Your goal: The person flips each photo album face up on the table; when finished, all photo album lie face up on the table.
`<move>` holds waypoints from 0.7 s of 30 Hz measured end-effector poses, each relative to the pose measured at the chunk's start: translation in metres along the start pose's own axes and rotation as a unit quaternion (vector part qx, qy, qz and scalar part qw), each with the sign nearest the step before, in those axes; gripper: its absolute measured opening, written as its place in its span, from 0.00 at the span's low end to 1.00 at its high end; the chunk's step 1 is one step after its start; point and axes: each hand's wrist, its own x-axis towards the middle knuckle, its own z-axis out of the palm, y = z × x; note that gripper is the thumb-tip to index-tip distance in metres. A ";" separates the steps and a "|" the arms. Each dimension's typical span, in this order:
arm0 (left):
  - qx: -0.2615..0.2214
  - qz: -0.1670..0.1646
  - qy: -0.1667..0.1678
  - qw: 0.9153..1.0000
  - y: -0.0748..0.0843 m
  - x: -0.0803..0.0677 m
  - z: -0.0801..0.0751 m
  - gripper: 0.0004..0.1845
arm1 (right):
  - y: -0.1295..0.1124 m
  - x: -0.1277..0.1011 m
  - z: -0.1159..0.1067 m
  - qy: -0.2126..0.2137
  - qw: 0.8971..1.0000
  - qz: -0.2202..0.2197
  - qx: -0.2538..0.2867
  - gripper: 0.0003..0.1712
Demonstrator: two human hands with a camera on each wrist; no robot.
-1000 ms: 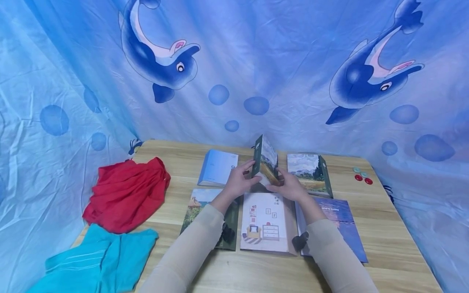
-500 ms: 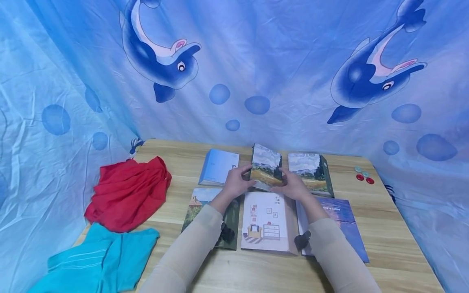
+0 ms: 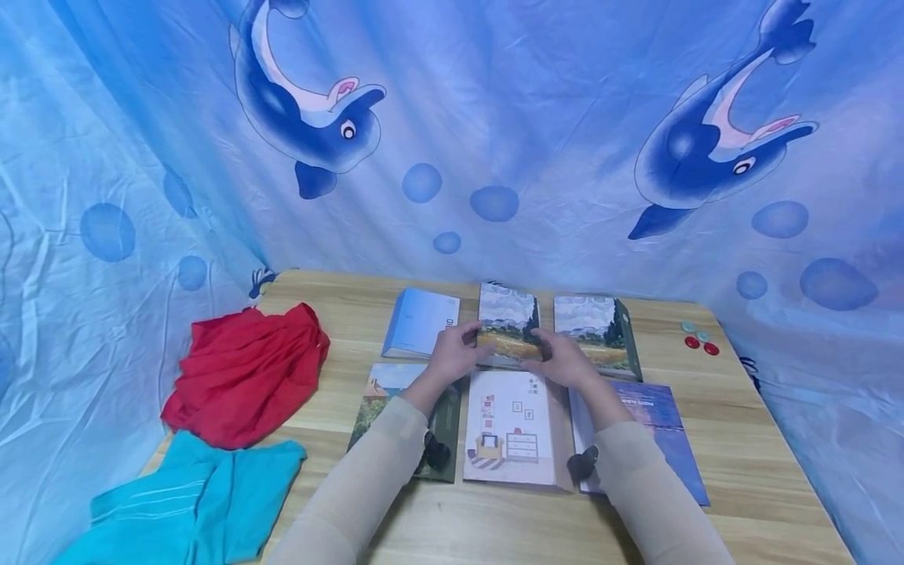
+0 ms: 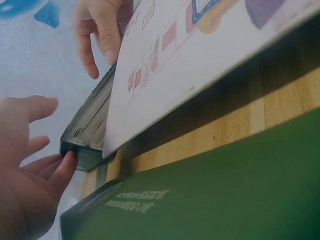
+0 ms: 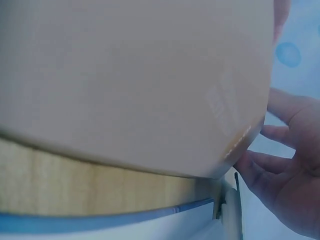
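Landscape-cover book (image 3: 507,320) flat, mid far row, long axis pointing away from you, between your left hand (image 3: 454,353) (nearer, relaxed, fingertips touching its green edge) and right hand (image 3: 566,361) (relaxed at opposite edge, contact unclear); neither grasps it

The rectangular, green-edged landscape book (image 3: 507,318) shows paper pages (image 4: 92,116); the pale-brown bench (image 3: 756,463) looks smooth, wood-grained; the crumpled red cloth (image 3: 247,377), matt.

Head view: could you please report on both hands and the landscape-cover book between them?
Left hand touching left edge; right hand at right edge. Landscape-cover book lying mid back row. White album close on near side.
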 end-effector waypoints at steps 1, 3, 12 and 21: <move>0.010 -0.002 0.002 1.000 0.001 -0.001 0.000 0.32 | 0.000 0.000 0.000 0.000 1.000 0.000 -0.001 0.46; 0.037 0.000 0.001 0.999 0.003 -0.002 0.000 0.31 | 0.000 0.000 0.000 0.000 1.000 0.004 0.000 0.47; 0.130 0.007 0.004 0.992 0.008 -0.002 0.002 0.33 | 0.002 -0.006 -0.007 0.010 1.000 -0.009 0.002 0.47; 0.136 0.043 0.053 0.988 0.019 0.001 0.010 0.36 | 0.017 -0.016 -0.024 0.055 0.998 -0.036 0.016 0.42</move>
